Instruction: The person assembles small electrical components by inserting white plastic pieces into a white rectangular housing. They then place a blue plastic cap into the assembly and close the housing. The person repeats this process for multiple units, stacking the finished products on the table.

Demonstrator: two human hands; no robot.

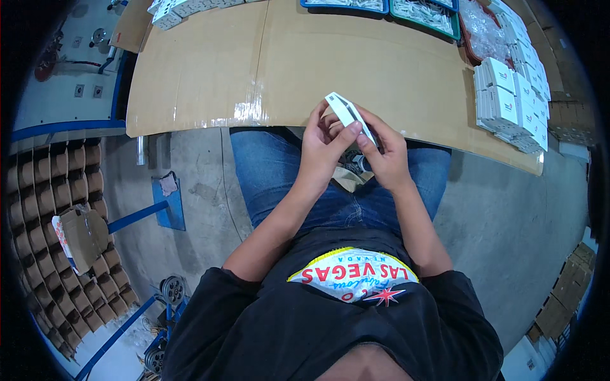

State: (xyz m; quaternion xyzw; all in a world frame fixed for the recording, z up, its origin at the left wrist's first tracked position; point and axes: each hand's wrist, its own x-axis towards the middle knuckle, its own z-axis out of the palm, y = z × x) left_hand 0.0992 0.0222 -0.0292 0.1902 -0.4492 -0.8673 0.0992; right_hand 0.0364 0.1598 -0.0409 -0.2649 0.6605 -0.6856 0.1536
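Observation:
A small, slim white box [346, 113] is held in front of me, just over the near edge of the cardboard-covered table [298, 70]. It is tilted, and a dark gap runs along one side, as if a flap there stands partly raised. My left hand [321, 145] grips it from the left, thumb along its lower part and fingers curled behind. From the right, my right hand [389, 155] holds the same box, its thumb near the lower end. What lies inside the box is hidden.
White boxes are stacked at the table's right [502, 105], more at the far left [184, 7]. Along the back stand a blue tray [346, 9] and a green tray [455, 28] of small white pieces, and clear plastic items [481, 25] in a reddish bin.

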